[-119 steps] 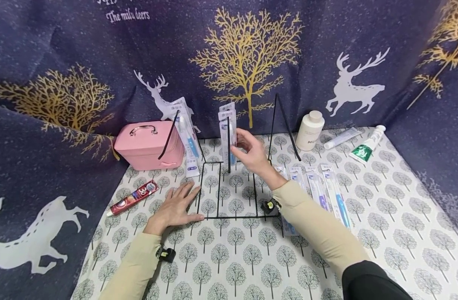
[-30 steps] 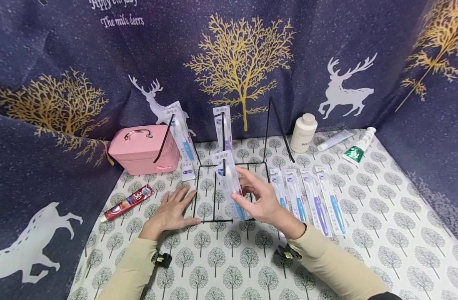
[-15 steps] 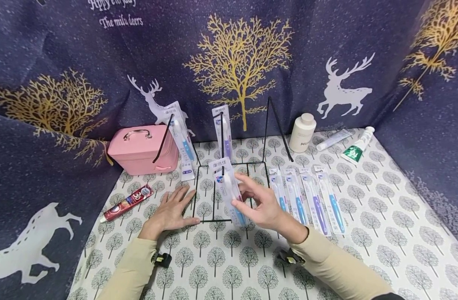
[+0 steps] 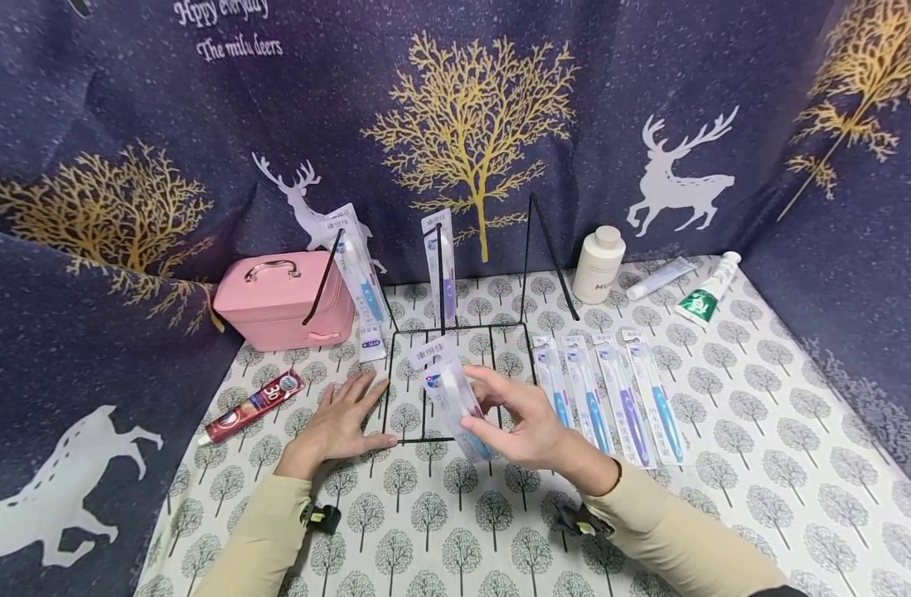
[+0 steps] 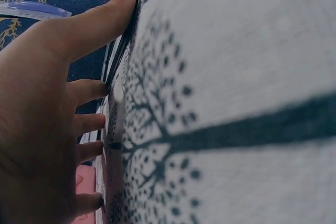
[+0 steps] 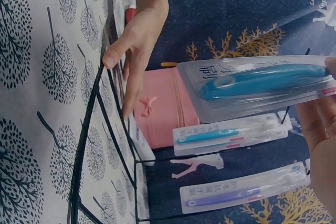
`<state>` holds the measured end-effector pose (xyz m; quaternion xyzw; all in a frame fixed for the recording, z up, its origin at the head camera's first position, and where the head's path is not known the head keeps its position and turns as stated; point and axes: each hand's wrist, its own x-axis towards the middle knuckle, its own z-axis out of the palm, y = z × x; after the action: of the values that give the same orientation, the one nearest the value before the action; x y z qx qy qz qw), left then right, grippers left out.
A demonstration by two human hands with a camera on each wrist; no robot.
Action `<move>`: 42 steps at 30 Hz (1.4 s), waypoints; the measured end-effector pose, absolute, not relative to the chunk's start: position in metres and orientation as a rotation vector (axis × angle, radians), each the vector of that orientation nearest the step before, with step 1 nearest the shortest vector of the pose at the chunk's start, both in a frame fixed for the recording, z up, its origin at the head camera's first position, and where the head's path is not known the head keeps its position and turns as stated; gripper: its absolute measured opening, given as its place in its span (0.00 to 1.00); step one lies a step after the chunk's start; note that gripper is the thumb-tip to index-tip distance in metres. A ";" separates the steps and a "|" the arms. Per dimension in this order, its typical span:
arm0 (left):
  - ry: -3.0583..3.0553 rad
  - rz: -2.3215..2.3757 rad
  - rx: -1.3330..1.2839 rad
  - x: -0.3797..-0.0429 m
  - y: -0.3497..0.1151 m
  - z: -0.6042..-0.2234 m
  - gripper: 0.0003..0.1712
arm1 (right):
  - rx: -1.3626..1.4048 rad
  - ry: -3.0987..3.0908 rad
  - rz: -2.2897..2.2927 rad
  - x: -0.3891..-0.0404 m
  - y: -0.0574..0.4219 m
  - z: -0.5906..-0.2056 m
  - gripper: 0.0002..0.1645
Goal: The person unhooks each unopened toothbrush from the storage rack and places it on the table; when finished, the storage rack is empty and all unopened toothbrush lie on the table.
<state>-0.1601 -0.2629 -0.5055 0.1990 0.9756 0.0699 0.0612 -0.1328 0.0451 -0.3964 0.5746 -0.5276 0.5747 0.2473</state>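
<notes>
Right grip [image 4: 528, 421] pinches a clear pack [image 4: 449, 401] holding a blue toothbrush [image 6: 265, 81]. Left grip [image 4: 339, 424] lies spread; a closed pink case [image 4: 285, 305] stands beyond.

On my tree-print table [image 4: 768, 506] I see a black rack [image 4: 441, 286], pink case [image 4: 279, 307], white bottle [image 4: 600, 265], four tubes [image 4: 252, 406] and four packaged toothbrushes [image 4: 628, 402].

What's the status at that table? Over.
Right hand pinching blue-handled toothbrush in clear plastic pack. Left hand spread, thumb at black wire rack. Unclear whether pack clears rack's middle black rod.
</notes>
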 end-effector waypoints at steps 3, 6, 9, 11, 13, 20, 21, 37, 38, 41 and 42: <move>2.951 0.211 0.605 -0.160 -0.262 -0.506 0.58 | 1.580 -1.436 1.555 -0.131 0.046 -0.399 0.36; 2.953 0.217 0.606 -0.160 -0.262 -0.505 0.58 | 1.579 -1.449 1.583 -0.128 0.050 -0.399 0.36; 2.952 0.220 0.610 -0.159 -0.262 -0.505 0.58 | 1.573 -1.480 1.626 -0.124 0.057 -0.399 0.37; 2.953 0.219 0.614 -0.159 -0.262 -0.505 0.58 | 1.566 -1.508 1.667 -0.124 0.063 -0.404 0.38; 2.949 0.222 0.614 -0.159 -0.263 -0.505 0.58 | 1.555 -1.533 1.697 -0.125 0.070 -0.412 0.39; 2.947 0.229 0.610 -0.158 -0.263 -0.506 0.58 | 1.405 -1.765 1.795 -0.121 0.098 -0.418 0.42; 2.946 0.229 0.610 -0.158 -0.263 -0.506 0.58 | 1.385 -1.792 1.808 -0.120 0.102 -0.416 0.42; 2.959 0.222 0.613 -0.159 -0.262 -0.505 0.57 | 0.866 -2.356 1.697 -0.114 0.160 -0.408 0.40; 2.960 0.219 0.617 -0.159 -0.262 -0.505 0.57 | 0.843 -2.379 1.673 -0.114 0.163 -0.407 0.40; 2.959 0.219 0.614 -0.159 -0.262 -0.506 0.57 | 0.771 -2.437 1.588 -0.114 0.173 -0.406 0.39; 2.958 0.216 0.610 -0.160 -0.263 -0.506 0.57 | 0.746 -2.455 1.558 -0.115 0.175 -0.406 0.39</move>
<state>-0.1596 -0.2626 -0.5064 0.2010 0.9753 0.0712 0.0567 -0.1148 0.1755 -0.4063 0.2478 -0.8158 0.5179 0.0699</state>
